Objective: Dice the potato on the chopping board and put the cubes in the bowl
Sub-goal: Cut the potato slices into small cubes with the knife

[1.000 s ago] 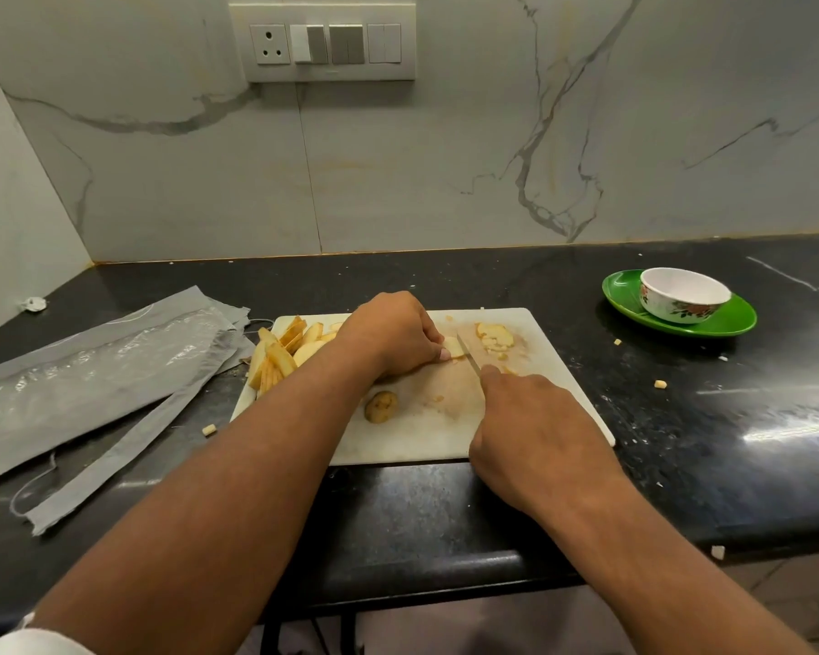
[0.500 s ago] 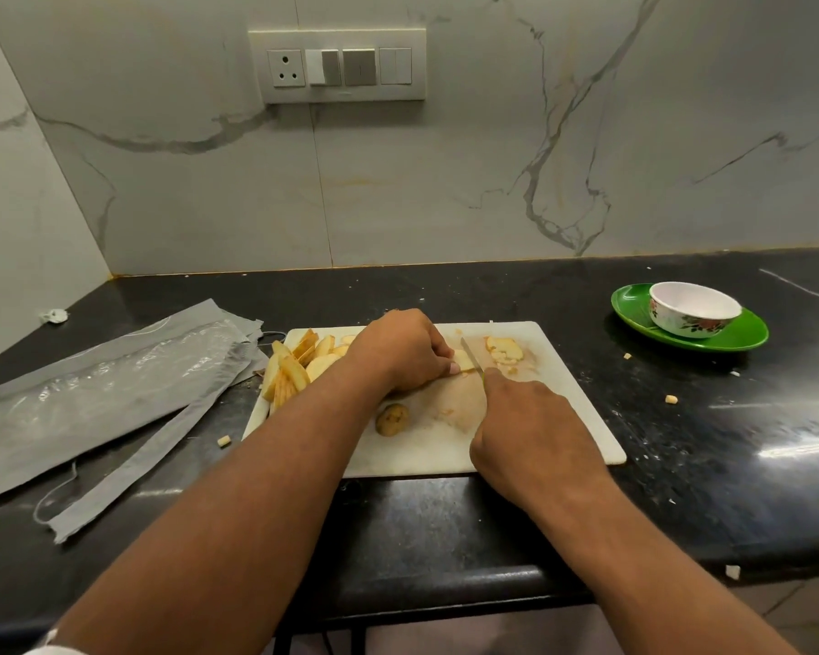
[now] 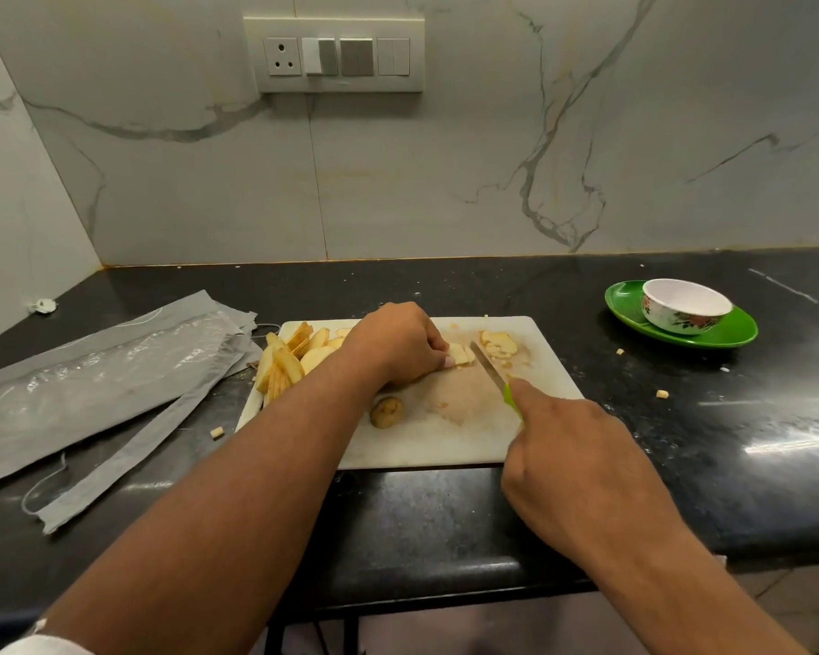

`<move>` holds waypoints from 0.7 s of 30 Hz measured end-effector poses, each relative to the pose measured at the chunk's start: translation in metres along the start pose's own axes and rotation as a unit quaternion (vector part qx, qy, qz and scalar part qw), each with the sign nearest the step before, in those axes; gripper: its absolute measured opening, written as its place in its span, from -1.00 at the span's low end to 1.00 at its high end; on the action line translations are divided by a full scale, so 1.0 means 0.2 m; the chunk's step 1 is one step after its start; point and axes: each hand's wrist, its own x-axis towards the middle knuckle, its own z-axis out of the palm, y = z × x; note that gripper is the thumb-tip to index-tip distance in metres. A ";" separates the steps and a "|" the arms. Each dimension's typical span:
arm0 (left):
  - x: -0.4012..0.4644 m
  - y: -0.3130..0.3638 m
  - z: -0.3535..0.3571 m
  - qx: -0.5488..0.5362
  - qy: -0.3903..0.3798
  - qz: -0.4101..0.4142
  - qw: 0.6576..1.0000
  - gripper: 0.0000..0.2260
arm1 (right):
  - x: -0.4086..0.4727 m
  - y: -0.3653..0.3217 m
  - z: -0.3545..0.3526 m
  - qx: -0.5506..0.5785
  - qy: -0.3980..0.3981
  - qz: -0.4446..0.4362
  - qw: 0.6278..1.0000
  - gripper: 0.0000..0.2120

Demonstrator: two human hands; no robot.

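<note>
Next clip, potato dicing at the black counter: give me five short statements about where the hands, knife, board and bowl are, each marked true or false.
1. The right hand holds a green-handled knife. True.
2. The bowl holds potato cubes. False: no cubes show inside it.
3. The left hand holds potato strips on the chopping board. True.
4. The bowl stands on the board. False: it sits on a green plate, right of the board.
5. Potato slices lie on the board's left end. True.
</note>
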 end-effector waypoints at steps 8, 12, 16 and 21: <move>0.00 0.00 0.01 0.004 0.004 -0.005 1.000 -0.72 | 0.22 -0.06 0.15 -0.001 -0.023 0.003 1.000 -0.55; 0.01 0.00 0.01 0.010 -0.001 -0.005 1.000 -0.73 | 0.17 -0.04 0.15 0.008 -0.033 -0.002 0.999 -0.50; 0.00 0.00 0.00 0.002 -0.005 0.000 1.000 -0.72 | 0.03 -0.02 0.08 -0.013 -0.046 -0.001 0.999 -0.47; -0.01 0.00 0.00 -0.019 -0.002 -0.007 1.000 -0.73 | -0.05 0.01 0.02 -0.037 -0.029 -0.017 0.999 -0.44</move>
